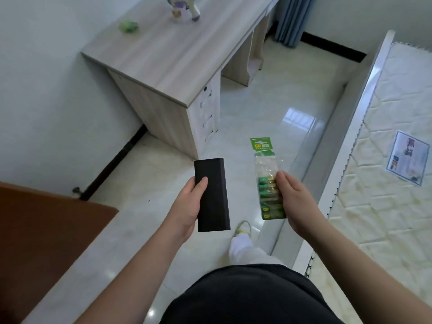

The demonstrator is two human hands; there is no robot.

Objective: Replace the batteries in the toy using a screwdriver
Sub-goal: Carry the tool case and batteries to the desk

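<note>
My left hand grips a flat black rectangular case, thumb lying across its front. My right hand holds a green pack of batteries by its lower part, with the green header card pointing up and away. Both are held at waist height above the floor. Far ahead, a white and purple toy figure stands on the pale wooden desk, cut off by the top edge. A small green object lies on the desk to the toy's left.
The desk with drawers stands against the left wall. A bed with a white frame and quilted mattress fills the right, with a printed sheet on it. A brown surface sits at lower left. Glossy tiled floor runs between.
</note>
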